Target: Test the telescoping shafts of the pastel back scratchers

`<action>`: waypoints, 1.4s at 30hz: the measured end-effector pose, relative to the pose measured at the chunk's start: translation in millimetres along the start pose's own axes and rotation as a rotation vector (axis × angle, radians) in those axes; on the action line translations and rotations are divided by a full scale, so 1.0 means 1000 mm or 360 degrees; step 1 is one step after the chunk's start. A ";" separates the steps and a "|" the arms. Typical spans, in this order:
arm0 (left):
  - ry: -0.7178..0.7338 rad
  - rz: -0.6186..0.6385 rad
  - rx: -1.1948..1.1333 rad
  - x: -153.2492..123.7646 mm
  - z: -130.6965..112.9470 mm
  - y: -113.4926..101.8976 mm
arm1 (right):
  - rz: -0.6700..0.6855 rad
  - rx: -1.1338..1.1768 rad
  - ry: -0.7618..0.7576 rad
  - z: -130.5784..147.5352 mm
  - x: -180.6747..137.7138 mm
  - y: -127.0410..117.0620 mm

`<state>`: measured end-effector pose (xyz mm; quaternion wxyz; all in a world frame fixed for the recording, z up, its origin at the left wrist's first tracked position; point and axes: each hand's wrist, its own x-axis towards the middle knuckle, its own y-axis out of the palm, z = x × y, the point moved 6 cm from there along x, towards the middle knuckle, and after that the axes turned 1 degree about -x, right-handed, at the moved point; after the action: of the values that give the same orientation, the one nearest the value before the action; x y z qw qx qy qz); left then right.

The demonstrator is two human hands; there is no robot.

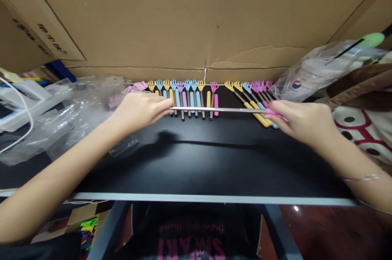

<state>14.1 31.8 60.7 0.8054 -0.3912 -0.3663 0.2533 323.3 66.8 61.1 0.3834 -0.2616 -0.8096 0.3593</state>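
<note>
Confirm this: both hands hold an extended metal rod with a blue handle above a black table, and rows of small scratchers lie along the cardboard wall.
Not quite. The head view shows the handle in the right hand is pink, not blue. Otherwise correct: the left hand holds the other end of the rod above the black table, scratchers by the cardboard wall.

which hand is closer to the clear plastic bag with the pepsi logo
Right. The right hand, pinching the pink handle of the extended back scratcher, sits just below the bag. The left hand grips the rod's other end, far across the black table.
</note>
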 end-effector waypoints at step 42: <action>-0.0531 0.0011 0.0270 -0.100 0.117 0.000 | 0.0320 -0.0445 0.0857 -0.163 -0.050 0.050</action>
<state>-138.9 14.1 71.6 0.7627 -0.2756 -0.4707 0.3474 491.0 123.9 73.1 0.5067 -0.4762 -0.6906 0.1986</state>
